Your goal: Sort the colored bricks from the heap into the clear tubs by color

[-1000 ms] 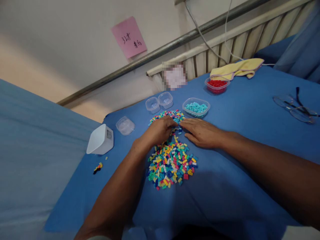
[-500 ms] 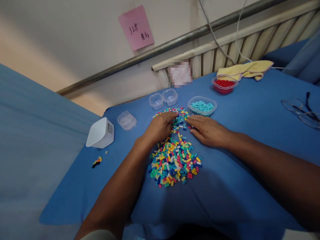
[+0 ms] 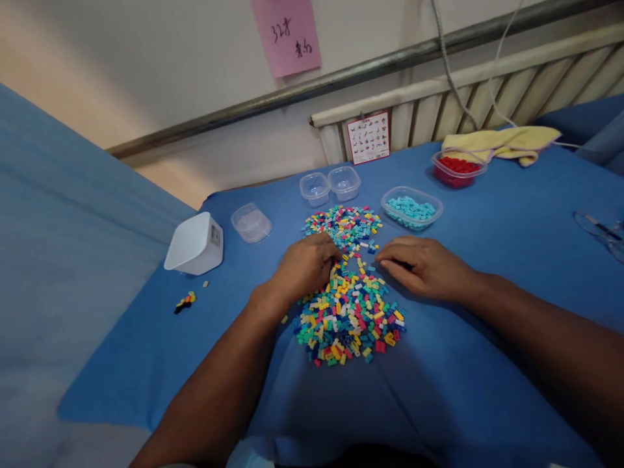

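Small plastic building bricks in many colours lie in a larger near pile [image 3: 348,318] and a smaller far pile [image 3: 341,224], joined by scattered pieces. At the left side of the gap between them, my left hand [image 3: 312,260] is closed, its curled fingertips down among the bricks. My right hand [image 3: 422,266] rests on the cloth just right of the gap. Its fingers are bent together, with the thumb close beneath them. Whatever either hand may hold is too small or hidden to make out.
Behind the piles stand two clear tubs [image 3: 329,186]. Farther right are a tub of light-blue bricks [image 3: 412,208], a tub of red bricks [image 3: 458,169], a yellow cloth [image 3: 502,144] and glasses [image 3: 604,231]. A clear container [image 3: 251,223] and a white box [image 3: 195,244] sit left.
Both hands have drawn back from the far pile toward the gap between the piles. The right hand's fingers have bent inward, and more of the far pile shows. The camera view has shifted.
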Tool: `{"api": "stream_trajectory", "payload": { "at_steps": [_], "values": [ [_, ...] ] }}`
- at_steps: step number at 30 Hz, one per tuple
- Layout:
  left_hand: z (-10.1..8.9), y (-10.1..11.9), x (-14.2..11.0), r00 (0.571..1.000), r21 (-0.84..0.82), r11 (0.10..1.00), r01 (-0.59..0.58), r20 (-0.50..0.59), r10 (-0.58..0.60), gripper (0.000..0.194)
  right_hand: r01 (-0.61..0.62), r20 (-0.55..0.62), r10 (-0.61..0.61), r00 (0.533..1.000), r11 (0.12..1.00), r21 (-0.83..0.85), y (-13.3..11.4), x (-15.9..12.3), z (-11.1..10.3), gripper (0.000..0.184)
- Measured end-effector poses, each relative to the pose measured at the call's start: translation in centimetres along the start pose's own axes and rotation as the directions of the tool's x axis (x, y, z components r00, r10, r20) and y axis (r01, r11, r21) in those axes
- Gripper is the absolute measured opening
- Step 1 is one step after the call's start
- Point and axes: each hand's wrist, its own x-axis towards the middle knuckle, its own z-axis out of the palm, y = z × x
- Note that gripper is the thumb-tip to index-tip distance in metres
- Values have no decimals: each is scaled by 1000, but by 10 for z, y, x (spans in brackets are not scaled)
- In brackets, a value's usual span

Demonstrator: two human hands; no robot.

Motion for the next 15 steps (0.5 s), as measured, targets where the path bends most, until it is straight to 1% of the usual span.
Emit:
{"api": "stream_trajectory", "payload": {
  "at_steps": [2,4,6,8,10,13,15],
  "values": [
    [-3,-3,-3,998,-50,998,31,-60,-34,34,-23,-34,24,999,999,25,-4,0,0,22],
    [-7,-6,-5,988,-89,994,66,-131,-78,36,-49,-50,49,998,999,15,-6,0,2,27],
    [-9,-8,-8,984,-98,991,96,-142,-109,37,-64,-38,64,997,998,4,-6,2,4,34],
    [-10,-6,-9,989,-96,989,110,-90,-119,37,-61,-11,60,998,998,-17,-4,4,8,39],
    [-8,-4,-9,994,-78,991,110,-8,-111,38,-46,22,47,999,997,-56,-2,7,13,46],
    [-6,0,-7,991,-8,994,106,84,-105,41,-27,41,31,999,993,-112,1,11,17,55],
    [-6,1,-6,986,54,992,117,115,-123,37,-2,56,9,998,992,-124,1,13,17,57]
  ]
}}
